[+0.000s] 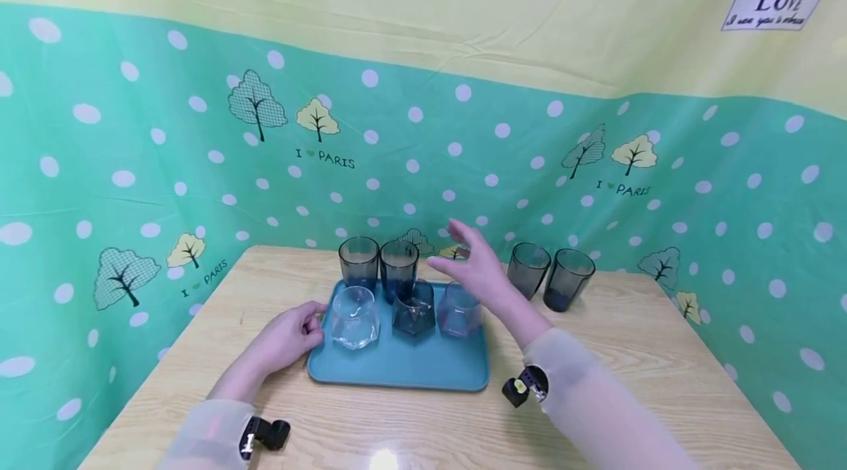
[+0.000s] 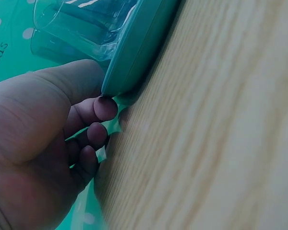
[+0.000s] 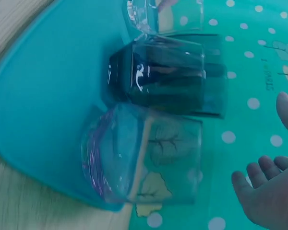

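My left hand holds the left rim of the blue tray, thumb on the rim and fingers curled below, as the left wrist view shows. Above the tray's back right part hovers my right hand, fingers and thumb spread with nothing between them. Three short faceted glasses stand in a row on the tray: a clear one, a dark one and a clear one with a purplish base. Behind them, two tall grey tumblers, a left one and a right one, stand at the tray's back edge.
Two more tall grey tumblers, one nearer and one farther right, stand on the wooden table right of the tray. A green and yellow dotted cloth hangs behind and beside the table.
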Motion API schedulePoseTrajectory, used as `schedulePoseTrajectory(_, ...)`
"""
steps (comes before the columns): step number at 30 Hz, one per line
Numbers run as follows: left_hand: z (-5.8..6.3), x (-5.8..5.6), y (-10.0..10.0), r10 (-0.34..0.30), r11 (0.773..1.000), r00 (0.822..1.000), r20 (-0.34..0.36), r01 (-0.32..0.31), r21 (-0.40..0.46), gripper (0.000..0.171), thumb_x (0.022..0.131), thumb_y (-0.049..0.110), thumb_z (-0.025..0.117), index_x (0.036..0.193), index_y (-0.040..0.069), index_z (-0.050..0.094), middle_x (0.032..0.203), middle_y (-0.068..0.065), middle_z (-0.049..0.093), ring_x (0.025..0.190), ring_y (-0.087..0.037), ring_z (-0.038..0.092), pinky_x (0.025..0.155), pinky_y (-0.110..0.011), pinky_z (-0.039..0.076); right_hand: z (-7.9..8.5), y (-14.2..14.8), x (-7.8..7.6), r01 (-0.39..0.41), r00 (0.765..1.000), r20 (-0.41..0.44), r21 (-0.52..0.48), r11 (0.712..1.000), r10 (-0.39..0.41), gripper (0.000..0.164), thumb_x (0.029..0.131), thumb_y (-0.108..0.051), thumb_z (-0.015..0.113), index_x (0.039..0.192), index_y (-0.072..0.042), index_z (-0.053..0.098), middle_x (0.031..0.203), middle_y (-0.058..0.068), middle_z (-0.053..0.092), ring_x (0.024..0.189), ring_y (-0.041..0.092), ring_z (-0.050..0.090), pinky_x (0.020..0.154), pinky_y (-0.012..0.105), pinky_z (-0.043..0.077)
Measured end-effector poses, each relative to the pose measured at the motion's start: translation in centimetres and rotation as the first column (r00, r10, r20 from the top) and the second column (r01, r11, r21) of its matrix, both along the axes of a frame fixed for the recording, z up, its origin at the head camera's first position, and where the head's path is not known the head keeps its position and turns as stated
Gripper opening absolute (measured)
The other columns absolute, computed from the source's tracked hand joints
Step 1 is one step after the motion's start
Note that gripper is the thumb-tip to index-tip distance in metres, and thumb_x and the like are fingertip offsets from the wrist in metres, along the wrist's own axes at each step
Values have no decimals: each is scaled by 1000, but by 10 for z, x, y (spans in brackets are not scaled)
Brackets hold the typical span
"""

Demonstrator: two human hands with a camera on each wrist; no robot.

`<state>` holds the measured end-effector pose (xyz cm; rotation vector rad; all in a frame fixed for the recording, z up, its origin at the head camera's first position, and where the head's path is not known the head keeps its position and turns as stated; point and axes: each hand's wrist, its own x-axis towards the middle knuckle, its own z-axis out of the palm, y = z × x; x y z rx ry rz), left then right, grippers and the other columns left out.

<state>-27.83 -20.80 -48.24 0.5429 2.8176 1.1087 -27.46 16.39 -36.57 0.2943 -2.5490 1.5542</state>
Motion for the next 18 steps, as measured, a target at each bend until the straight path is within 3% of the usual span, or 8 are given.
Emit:
schedulePoseTrajectory(8, -2, -1, -1, -13, 1000, 1000, -27, 13, 0, 53, 94, 3, 73, 145, -6, 63, 83, 3, 58, 75, -15, 57, 74, -32, 47, -9, -24, -10, -56, 997, 45, 5, 998, 56, 94, 98, -34, 88, 173, -14, 36, 172, 8, 42, 157, 33, 40, 125, 50, 38)
schedulePoseTrajectory(18, -2, -1, 0, -17, 1000, 1000, -17, 17, 20, 53, 94, 3, 74, 144, -7, 62, 83, 4, 59, 75, -13, 57, 76, -31, 48, -15, -43, -18, -46, 996, 80, 18, 999, 45, 92, 98, -38, 87, 173, -17, 38, 171, 9, 43, 152, 47, 44, 118, 57, 44)
